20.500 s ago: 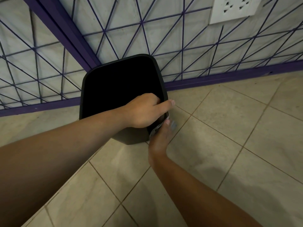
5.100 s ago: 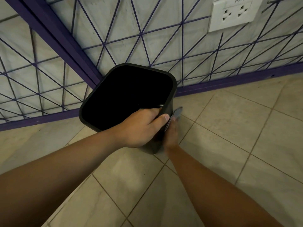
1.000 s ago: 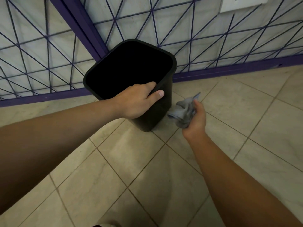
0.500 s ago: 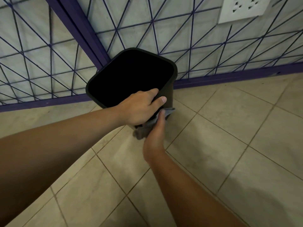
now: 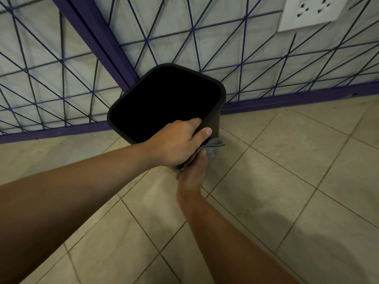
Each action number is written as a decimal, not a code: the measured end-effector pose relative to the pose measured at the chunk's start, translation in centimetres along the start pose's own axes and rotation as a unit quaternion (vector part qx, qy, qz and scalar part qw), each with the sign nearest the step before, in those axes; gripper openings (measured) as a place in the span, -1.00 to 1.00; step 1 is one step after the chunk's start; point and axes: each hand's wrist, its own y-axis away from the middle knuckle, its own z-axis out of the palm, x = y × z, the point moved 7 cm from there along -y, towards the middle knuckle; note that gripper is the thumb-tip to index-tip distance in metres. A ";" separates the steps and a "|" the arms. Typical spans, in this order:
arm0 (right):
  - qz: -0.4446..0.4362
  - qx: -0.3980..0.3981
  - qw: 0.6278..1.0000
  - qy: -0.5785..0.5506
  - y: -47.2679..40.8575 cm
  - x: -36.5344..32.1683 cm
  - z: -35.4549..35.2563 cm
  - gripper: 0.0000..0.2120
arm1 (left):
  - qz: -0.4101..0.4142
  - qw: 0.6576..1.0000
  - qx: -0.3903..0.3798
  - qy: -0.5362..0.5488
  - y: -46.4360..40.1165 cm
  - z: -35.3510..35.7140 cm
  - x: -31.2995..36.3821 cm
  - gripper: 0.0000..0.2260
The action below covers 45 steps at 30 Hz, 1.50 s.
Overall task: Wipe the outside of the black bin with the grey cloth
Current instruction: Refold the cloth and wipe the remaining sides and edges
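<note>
The black bin (image 5: 215, 113) stands on the tiled floor in the corner, its open top tilted toward me. My left hand (image 5: 176, 142) grips its near rim, fingers inside and thumb on the outside. Below it my right hand (image 5: 192, 173) presses the grey cloth (image 5: 213, 144) flat against the bin's near outer wall. Most of the cloth is hidden between my palm and the bin; a crumpled end sticks out to the right.
Two grey walls with a purple line pattern and purple skirting (image 5: 287, 101) meet behind the bin. A white socket plate (image 5: 309, 11) sits high on the right wall. Beige floor tiles (image 5: 287, 181) stretch to the right and toward me.
One second ago my right hand held the bunched cloth away from the bin at its right. It has since come in under my left hand and pressed the cloth onto the bin's wall.
</note>
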 end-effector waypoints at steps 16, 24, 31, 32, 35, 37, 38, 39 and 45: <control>0.191 0.067 0.940 0.275 -2.0 -1.7 -7.3 -0.69 | 0.022 0.997 -0.061 -0.049 1.5 0.2 0.9 -0.69; 0.141 0.120 0.983 -0.006 -2.1 -8.4 -11.7 -0.60 | 0.002 0.978 -0.192 -0.079 5.5 -0.7 -2.1 -0.67; 0.104 0.054 0.993 -0.033 -1.6 -10.2 -9.5 -0.68 | -0.057 0.954 -0.269 -0.122 6.9 -2.5 -4.0 -0.72; 0.112 0.048 0.993 -0.006 -0.8 -9.9 -9.0 -0.72 | -0.062 0.959 -0.258 -0.102 6.9 -2.4 -3.4 -0.60; 0.153 0.068 0.982 0.084 0.9 -8.5 -8.7 -0.70 | -0.056 0.982 -0.174 -0.047 5.6 -1.9 -0.3 -0.32; 0.174 0.098 0.973 0.118 1.9 -7.8 -8.3 -0.52 | -0.053 0.988 -0.130 -0.059 4.5 -1.0 1.1 -0.22; 0.183 0.107 0.968 0.131 2.4 -7.5 -8.0 -0.47 | -0.058 0.989 -0.119 -0.067 4.2 -0.4 1.2 -0.22; 0.193 0.106 0.966 0.134 3.0 -7.3 -7.5 -0.45 | -0.059 0.989 -0.113 -0.078 4.0 0.0 1.2 -0.24; 0.111 -0.007 0.991 0.070 5.5 -6.8 -2.6 -0.44 | 0.033 0.994 -0.093 -0.048 3.0 1.2 1.0 -0.42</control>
